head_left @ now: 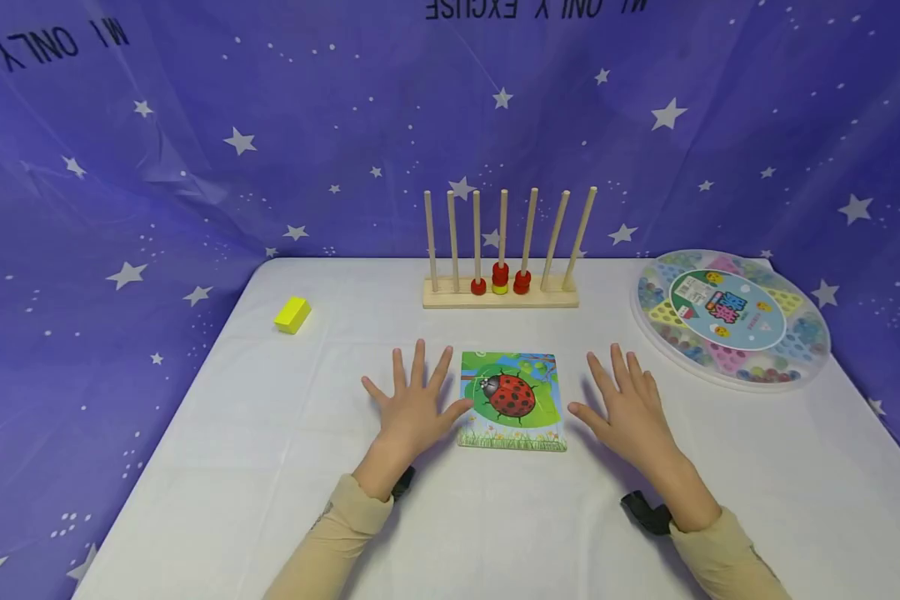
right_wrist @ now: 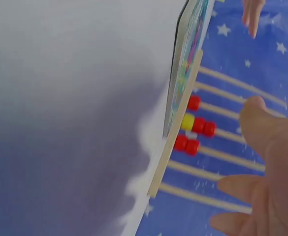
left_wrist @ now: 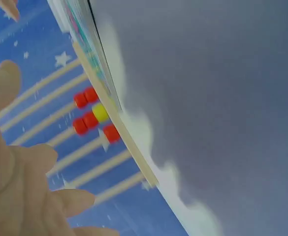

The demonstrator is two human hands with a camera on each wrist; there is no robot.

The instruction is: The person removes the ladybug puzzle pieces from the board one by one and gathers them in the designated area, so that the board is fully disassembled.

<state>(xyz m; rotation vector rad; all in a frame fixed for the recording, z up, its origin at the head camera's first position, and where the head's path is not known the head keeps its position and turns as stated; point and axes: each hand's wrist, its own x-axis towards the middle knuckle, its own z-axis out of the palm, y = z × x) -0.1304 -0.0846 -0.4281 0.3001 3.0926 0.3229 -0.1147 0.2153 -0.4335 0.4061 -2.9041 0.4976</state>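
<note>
A square ladybug picture board (head_left: 512,398) lies flat on the white table, between the two hands. My left hand (head_left: 414,410) is spread over the table at the board's left side, its thumb tip overlapping the board's edge in the head view. To the right of the board, my right hand (head_left: 630,412) hovers with fingers stretched out, apart from it. Neither hand holds anything. Behind the board stands a wooden peg rack (head_left: 501,302) with upright pegs; several red beads (head_left: 522,282) and a yellow bead (head_left: 499,288) sit low on the middle pegs.
A yellow block (head_left: 292,315) lies at the back left of the white tablecloth (head_left: 225,467). At the back right is a round clear-lidded marble game box (head_left: 731,321). A purple star-patterned sheet (head_left: 345,125) hangs behind the table.
</note>
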